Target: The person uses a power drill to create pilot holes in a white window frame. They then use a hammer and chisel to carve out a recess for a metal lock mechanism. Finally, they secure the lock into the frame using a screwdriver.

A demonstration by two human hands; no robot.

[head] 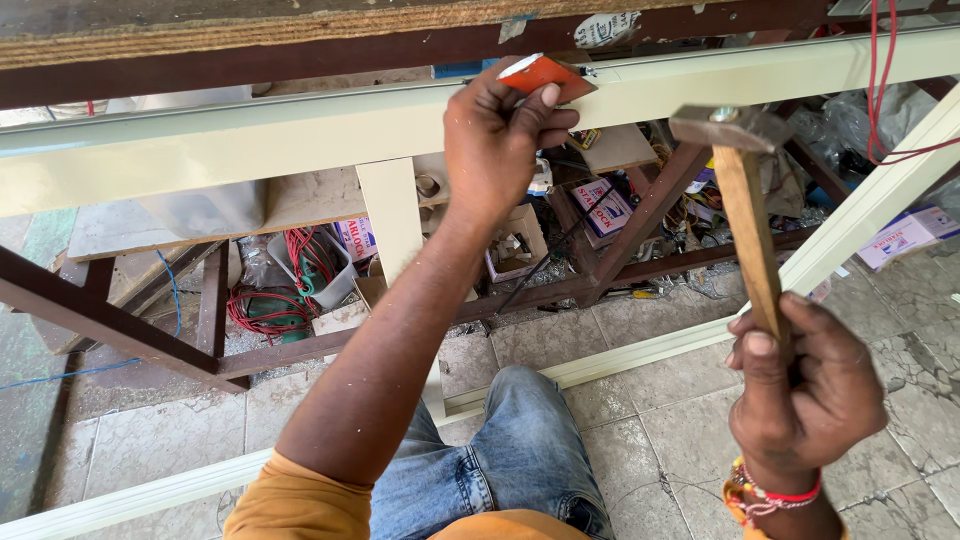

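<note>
Denim covered my knee (510, 450) just below the lens, above the cracked floor tiles (680, 440). With my left hand (495, 140) I pinched a small orange block (540, 72) tight between thumb and fingertips, pressing it against the cream-coloured frame rail (250, 135) that ran across under the workbench edge (200, 35). My right hand (805, 390) was clenched around the wooden handle of a hammer (745, 210), whose metal head hung raised just to the right of the block, near the rail but apart from it. Boxes (600, 205) and red wire coils (262, 310) lay on the shelf beyond.
</note>
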